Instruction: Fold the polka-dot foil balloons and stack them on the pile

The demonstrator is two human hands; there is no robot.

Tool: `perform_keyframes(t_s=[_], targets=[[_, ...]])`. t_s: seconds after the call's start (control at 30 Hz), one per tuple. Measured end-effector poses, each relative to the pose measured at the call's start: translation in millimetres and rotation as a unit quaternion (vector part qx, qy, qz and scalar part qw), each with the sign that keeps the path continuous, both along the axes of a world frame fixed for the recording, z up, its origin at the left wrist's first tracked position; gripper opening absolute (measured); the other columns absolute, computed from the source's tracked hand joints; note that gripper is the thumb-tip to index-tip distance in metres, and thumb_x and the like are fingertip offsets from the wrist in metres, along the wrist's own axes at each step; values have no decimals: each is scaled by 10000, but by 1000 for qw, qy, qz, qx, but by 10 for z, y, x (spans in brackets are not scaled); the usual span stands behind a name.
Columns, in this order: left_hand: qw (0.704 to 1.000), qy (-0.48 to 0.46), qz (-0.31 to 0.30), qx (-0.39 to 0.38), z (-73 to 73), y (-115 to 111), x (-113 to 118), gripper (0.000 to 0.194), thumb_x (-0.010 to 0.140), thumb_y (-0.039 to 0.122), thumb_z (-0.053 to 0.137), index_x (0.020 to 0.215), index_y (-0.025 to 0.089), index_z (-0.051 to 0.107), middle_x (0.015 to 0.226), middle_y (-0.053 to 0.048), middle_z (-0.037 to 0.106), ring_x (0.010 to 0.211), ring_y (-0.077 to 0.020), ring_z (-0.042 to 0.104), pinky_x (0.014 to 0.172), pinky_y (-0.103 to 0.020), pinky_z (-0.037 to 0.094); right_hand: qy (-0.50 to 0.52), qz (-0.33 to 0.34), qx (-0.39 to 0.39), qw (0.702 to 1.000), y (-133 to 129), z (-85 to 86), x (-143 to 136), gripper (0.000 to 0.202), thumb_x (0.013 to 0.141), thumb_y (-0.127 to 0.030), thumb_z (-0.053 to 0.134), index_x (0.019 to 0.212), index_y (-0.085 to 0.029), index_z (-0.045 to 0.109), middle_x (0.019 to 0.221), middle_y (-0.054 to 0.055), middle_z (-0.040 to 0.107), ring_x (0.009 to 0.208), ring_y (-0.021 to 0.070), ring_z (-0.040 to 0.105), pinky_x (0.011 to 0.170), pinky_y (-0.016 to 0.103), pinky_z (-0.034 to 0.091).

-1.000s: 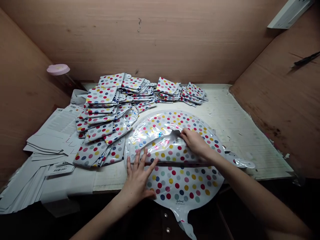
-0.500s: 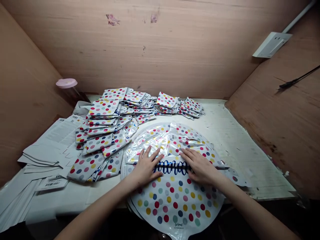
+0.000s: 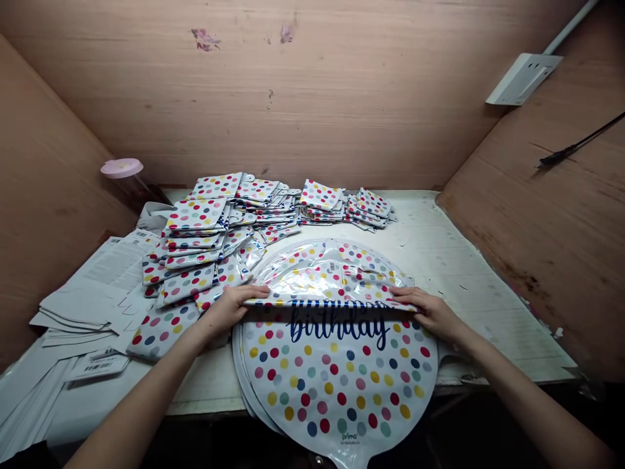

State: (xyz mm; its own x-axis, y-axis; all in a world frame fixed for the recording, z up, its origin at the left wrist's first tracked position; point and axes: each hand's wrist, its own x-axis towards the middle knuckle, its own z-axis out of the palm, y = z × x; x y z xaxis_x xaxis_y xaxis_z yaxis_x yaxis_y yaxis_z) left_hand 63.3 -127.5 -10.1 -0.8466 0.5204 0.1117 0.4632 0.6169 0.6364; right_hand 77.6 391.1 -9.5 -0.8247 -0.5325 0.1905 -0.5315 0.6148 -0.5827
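A round, flat foil balloon (image 3: 336,384), white with coloured dots and the word "birthday" in blue, lies in front of me on top of other flat balloons. Its far part is folded over toward me, making a straight crease across the middle. My left hand (image 3: 233,309) pinches the left end of this fold. At the right end, my right hand (image 3: 432,312) grips the same fold between thumb and fingers. The folded edge is raised slightly, with a dark shadow below it. The balloon's neck hangs past the table's front edge.
Several stacks of folded dotted balloons (image 3: 198,215) stand at left and along the back. Paper cards (image 3: 81,303) lie far left, near a pink-lidded cup (image 3: 122,168). A socket (image 3: 525,78) and a black cable (image 3: 561,156) are on the walls around the white table (image 3: 469,280).
My hands have moved apart from the balloon's middle to the two ends of the fold and closed on it. The folded edge has lifted, and "birthday" now shows.
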Motion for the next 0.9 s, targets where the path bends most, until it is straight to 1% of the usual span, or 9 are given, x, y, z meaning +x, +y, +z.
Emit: perform_keyframes(t_s=[0.13,0.27,0.33,0.4,0.53,0.63,0.73,0.8,0.9], targets=[[994,-73,63,41,45,29,-14,364,774,270,542,1104,187,672,1176,-65,668,1131,-258,594,991,-385,461,-125,-40,-86,988,19,99,-44,228,827,-232,495,1003,-223,640,1285,71,596,1221,254,518,1011,411,422],[986,-64,142,-58,158,172,-87,338,827,271,467,1115,207,630,1071,-42,693,1018,-242,634,866,-325,507,-163,-53,-64,983,-1,144,-201,270,893,-403,447,1025,-216,590,1123,68,637,1047,237,582,917,365,459],[963,-36,224,-144,230,338,-196,355,857,210,413,1176,225,567,1050,-43,690,960,-227,650,797,-290,510,-163,-105,-42,980,-4,122,-396,309,906,-464,401,943,-211,573,957,49,642,881,217,594,810,340,485],[933,-16,296,-204,290,543,-365,377,882,162,370,1232,209,502,1029,-92,688,929,-246,660,770,-310,505,-157,-152,-29,975,-28,91,-665,325,927,-457,356,926,-205,561,903,41,628,845,206,581,784,329,481],[901,4,353,-251,394,873,-767,371,895,95,323,1225,130,488,951,-187,681,912,-299,666,791,-412,497,-164,-208,8,964,-149,49,-1220,305,978,-350,336,953,-164,577,955,55,623,906,191,583,847,339,473],[895,27,357,-265,491,1037,-909,363,899,98,333,1216,77,508,1005,-238,656,997,-343,639,839,-499,473,-188,-238,49,952,-253,51,-1462,263,960,-365,476,1059,-153,593,1059,61,619,919,178,604,827,368,507],[907,94,317,-261,532,1328,-801,440,919,169,376,1352,115,425,1323,-242,500,1270,-362,447,1010,-555,345,-199,-251,83,944,-329,94,-1558,300,929,-365,553,1162,-177,574,1168,69,591,970,188,606,829,386,526],[933,133,214,-258,485,1624,-657,501,912,264,452,1405,204,390,1463,-144,383,1376,-318,298,1109,-488,252,-196,-257,103,941,-361,156,-1587,304,930,-357,552,1172,-175,570,1179,71,587,981,195,605,834,390,527],[951,127,75,-272,353,2078,-509,605,851,373,553,1415,221,393,1447,-125,404,1338,-322,341,1089,-457,302,-160,-276,126,939,-405,289,-1560,305,927,-359,558,1166,-170,569,1160,66,592,959,185,609,820,383,530]])
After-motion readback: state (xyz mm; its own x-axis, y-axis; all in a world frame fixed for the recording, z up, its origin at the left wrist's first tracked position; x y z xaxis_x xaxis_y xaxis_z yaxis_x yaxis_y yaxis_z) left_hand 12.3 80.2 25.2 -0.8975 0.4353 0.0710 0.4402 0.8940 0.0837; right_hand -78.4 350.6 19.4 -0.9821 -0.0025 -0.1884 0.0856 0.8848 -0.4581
